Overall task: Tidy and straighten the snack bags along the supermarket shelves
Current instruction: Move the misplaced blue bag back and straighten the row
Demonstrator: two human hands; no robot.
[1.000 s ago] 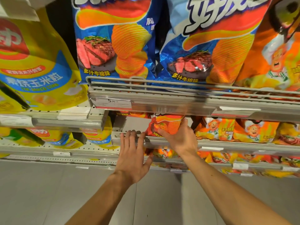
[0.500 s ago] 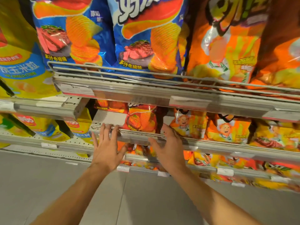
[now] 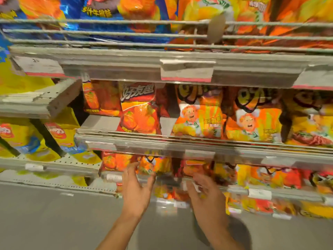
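Both hands reach the front edge of the lower grey metal shelf (image 3: 234, 189). The left hand (image 3: 137, 188), fingers loosely spread, touches a small orange foil snack bag (image 3: 149, 166) there; the right hand (image 3: 207, 193) is blurred, its fingers seemingly apart.

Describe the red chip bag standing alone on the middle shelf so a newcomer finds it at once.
Find the middle shelf, under the wire-fronted top shelf. Near its left end stands the red chip bag, bare shelf either side. Unlike the orange chef-cartoon bags to its right, it shows white lettering on red.
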